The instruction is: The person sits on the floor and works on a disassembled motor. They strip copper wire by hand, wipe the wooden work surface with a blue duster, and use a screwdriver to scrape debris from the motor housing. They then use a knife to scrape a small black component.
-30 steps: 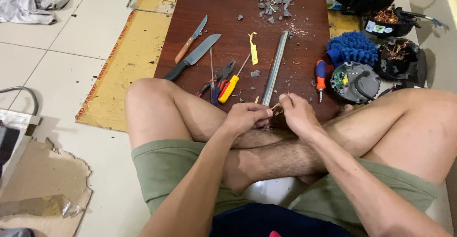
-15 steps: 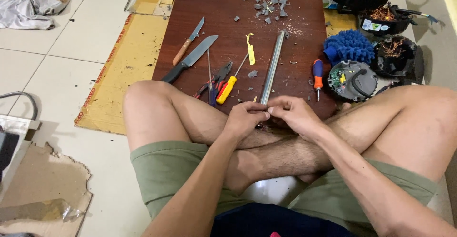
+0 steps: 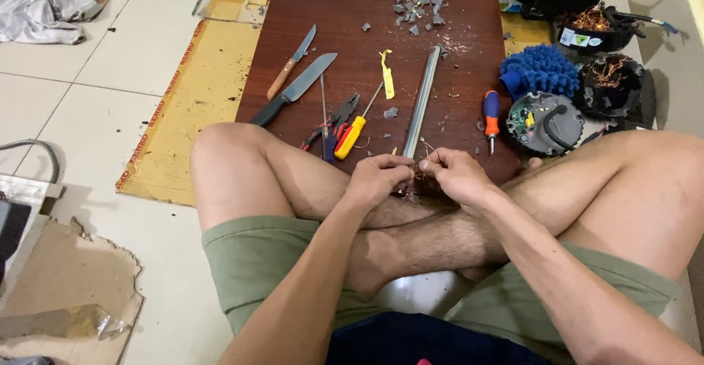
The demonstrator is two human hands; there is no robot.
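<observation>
I sit cross-legged at the near edge of a dark wooden board (image 3: 345, 20). My left hand (image 3: 378, 180) and my right hand (image 3: 455, 176) meet over my shins, both pinching a small tangle of thin copper wire (image 3: 424, 165) between the fingertips. The near end of a long metal tube (image 3: 422, 102) lies on the board just beyond my fingers. What the wire is attached to is hidden under my hands.
On the board lie two knives (image 3: 297, 86), pliers (image 3: 331, 124), a yellow-handled screwdriver (image 3: 352, 134), an orange-and-blue screwdriver (image 3: 490, 115) and grey scraps (image 3: 414, 2). Right of it are a blue mitt (image 3: 541, 70) and opened round motor housings (image 3: 546, 121). Cardboard (image 3: 187, 93) lies left.
The hands stayed together over my shins, working the wire with small finger movements. The view shifted slightly; the tools on the board did not move.
</observation>
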